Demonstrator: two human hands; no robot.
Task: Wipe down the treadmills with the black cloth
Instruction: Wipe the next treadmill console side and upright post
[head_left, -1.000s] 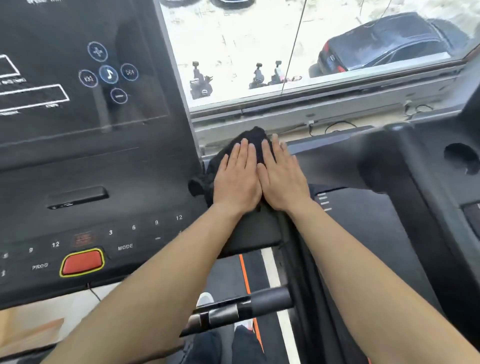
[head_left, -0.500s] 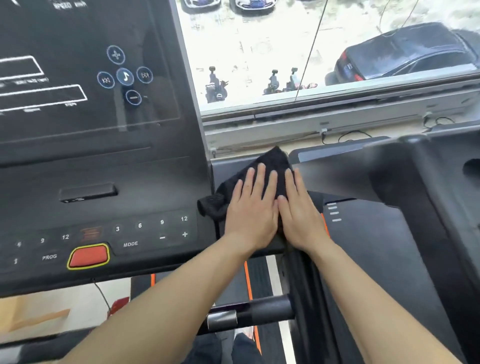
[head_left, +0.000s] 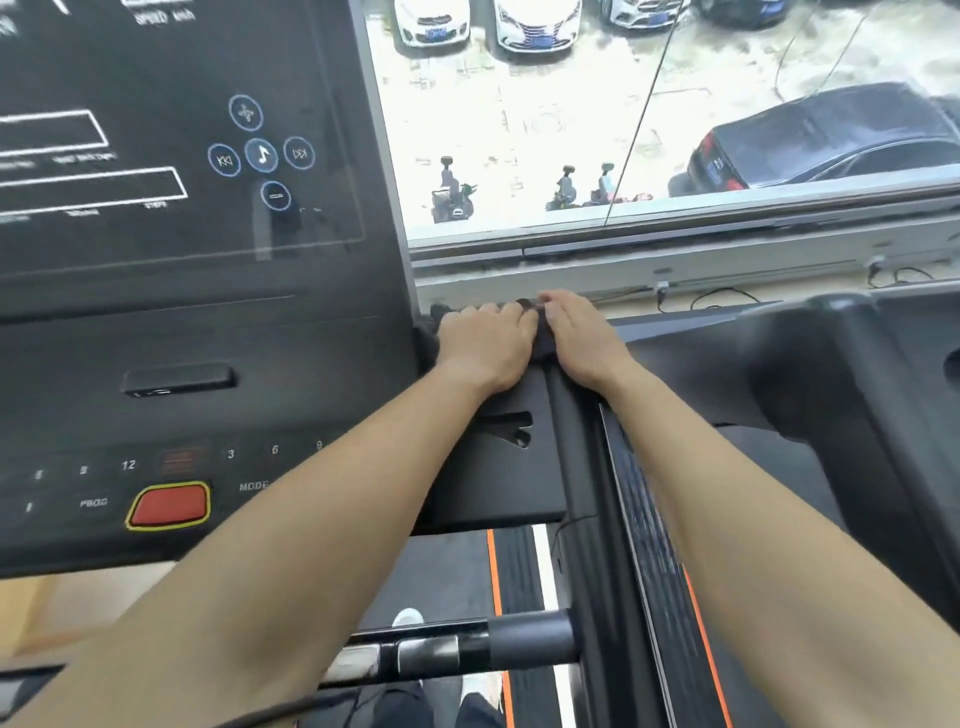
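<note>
The black cloth (head_left: 543, 340) lies on the far end of the treadmill console's right side tray (head_left: 498, 467), mostly hidden under my hands. My left hand (head_left: 485, 345) and my right hand (head_left: 582, 340) sit side by side on it, fingers curled over the tray's far edge and gripping the cloth. Only a dark strip of cloth shows between the hands and at the fingertips. The treadmill's black console (head_left: 182, 260) with its screen fills the left.
A red stop button (head_left: 169, 505) sits low on the console. A handlebar (head_left: 467, 647) crosses near my body. The neighbouring treadmill's console (head_left: 857, 374) stands at right. A window sill (head_left: 675, 260) with cables runs just beyond the hands.
Both hands have pushed the cloth forward to the tray's far edge, and the flat fingers have curled over it. Most of the cloth is now hidden.
</note>
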